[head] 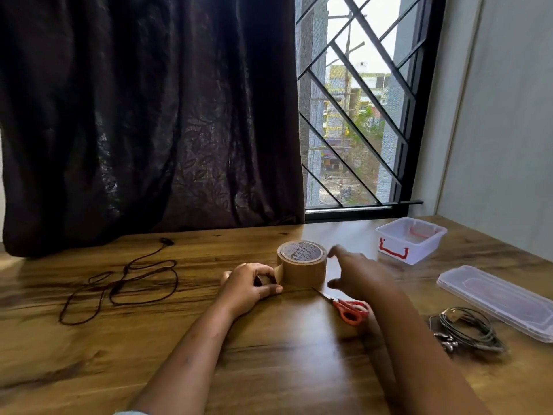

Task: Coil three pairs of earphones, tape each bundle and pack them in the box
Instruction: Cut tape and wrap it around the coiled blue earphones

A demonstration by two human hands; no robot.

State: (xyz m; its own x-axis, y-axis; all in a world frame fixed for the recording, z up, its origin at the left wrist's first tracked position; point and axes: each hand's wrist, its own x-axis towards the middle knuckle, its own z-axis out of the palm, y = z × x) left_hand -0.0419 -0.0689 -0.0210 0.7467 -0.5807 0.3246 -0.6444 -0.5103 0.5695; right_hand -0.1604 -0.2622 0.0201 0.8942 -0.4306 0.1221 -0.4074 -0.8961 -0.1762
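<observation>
A brown tape roll lies flat on the wooden table in the middle. My left hand pinches the loose tape end at the roll's left side. My right hand hovers just right of the roll, blurred, fingers spread and holding nothing. Dark earphones lie uncoiled at the left. A coiled grey earphone bundle sits at the right. The clear plastic box with red handles stands open at the back right.
Orange-handled scissors lie below the roll, partly under my right forearm. The box's clear lid lies at the far right. A dark curtain hangs behind the table, beside a barred window.
</observation>
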